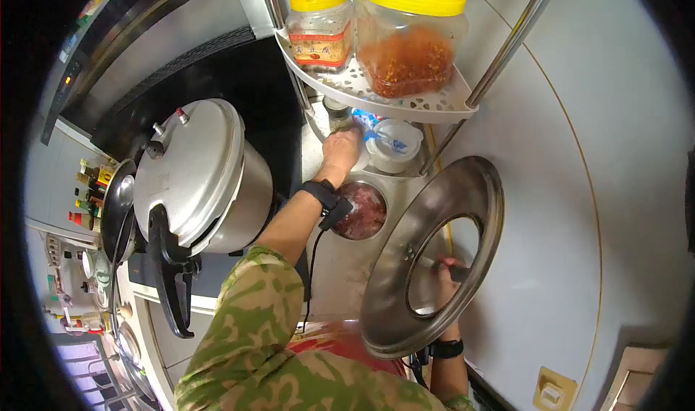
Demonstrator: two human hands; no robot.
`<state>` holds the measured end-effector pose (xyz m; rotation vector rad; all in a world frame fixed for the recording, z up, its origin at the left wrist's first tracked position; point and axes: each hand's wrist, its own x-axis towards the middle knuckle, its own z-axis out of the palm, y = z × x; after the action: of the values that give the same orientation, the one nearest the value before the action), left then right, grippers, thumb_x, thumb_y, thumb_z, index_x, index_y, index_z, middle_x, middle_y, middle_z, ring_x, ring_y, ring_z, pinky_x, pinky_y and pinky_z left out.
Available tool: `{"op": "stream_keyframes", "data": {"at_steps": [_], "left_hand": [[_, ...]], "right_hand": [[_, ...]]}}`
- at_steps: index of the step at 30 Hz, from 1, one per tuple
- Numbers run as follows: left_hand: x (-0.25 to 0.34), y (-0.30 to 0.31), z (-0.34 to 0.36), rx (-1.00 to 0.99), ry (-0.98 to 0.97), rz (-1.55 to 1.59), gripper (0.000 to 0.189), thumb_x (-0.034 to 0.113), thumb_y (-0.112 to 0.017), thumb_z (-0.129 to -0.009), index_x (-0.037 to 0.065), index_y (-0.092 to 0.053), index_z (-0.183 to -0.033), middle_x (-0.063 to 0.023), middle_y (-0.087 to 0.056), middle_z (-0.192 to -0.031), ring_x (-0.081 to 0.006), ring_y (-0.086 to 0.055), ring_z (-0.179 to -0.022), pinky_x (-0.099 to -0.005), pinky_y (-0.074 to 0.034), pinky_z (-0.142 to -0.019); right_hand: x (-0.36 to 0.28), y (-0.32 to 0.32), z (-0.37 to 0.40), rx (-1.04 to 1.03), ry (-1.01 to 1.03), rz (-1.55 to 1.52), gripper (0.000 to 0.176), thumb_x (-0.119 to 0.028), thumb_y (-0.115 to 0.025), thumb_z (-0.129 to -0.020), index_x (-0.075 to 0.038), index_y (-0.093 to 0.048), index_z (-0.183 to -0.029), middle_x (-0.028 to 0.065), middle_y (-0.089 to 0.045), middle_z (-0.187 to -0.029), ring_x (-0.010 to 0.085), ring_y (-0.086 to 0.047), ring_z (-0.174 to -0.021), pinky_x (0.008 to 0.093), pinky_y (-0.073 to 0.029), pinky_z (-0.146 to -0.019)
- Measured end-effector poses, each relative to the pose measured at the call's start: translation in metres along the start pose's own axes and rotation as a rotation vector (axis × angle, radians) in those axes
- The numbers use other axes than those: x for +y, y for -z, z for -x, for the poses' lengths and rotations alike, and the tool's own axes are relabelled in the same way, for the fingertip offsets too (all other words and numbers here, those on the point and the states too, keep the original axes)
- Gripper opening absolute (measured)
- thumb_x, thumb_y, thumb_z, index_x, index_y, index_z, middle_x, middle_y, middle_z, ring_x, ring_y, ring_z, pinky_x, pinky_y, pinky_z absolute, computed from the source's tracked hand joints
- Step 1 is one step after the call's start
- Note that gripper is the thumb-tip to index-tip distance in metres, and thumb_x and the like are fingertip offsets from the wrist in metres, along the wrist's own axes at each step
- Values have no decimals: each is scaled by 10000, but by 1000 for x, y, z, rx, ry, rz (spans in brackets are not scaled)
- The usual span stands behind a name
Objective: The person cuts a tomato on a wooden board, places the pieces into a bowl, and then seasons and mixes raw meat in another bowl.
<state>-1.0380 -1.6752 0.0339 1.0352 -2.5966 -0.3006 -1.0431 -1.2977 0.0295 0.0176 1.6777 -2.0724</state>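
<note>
My left hand (342, 150) reaches in under the corner shelf, its fingers curled closed. It is right beside a small dark-lidded jar (337, 113) and a white lidded container (394, 147); what it holds, if anything, is hidden. Below my left wrist, a round metal bowl (386, 207) contains pinkish-red raw meat (363, 214), partly covered by the wristband. On the right, my right hand (447, 284) shows through the round centre of a pan lid (387, 295). The hand is closed on the lid's dark handle, and the lid is tilted on edge close to the wall.
A large pressure cooker (195, 172) with a long black handle stands on the black cooktop at left, beside a dark wok (116, 201). Yellow-capped jars (409, 49) stand on the white corner shelf (405, 108) overhead. A tiled wall (550, 215) bounds the right side.
</note>
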Motion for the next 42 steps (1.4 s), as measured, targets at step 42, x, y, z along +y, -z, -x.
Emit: {"op": "stream_keyframes", "data": {"at_steps": [42], "left_hand": [[-9, 4, 132, -174, 6, 151, 226, 81, -607, -772, 51, -670, -987, -222, -661, -880, -382, -638, -858, -462, -511, -781]], "right_hand": [[-12, -27, -14, 8, 74, 151, 180, -17, -626, -860, -53, -559, -1023, 68, -593, -993, 180, -612, -879, 334, -577, -683]]}}
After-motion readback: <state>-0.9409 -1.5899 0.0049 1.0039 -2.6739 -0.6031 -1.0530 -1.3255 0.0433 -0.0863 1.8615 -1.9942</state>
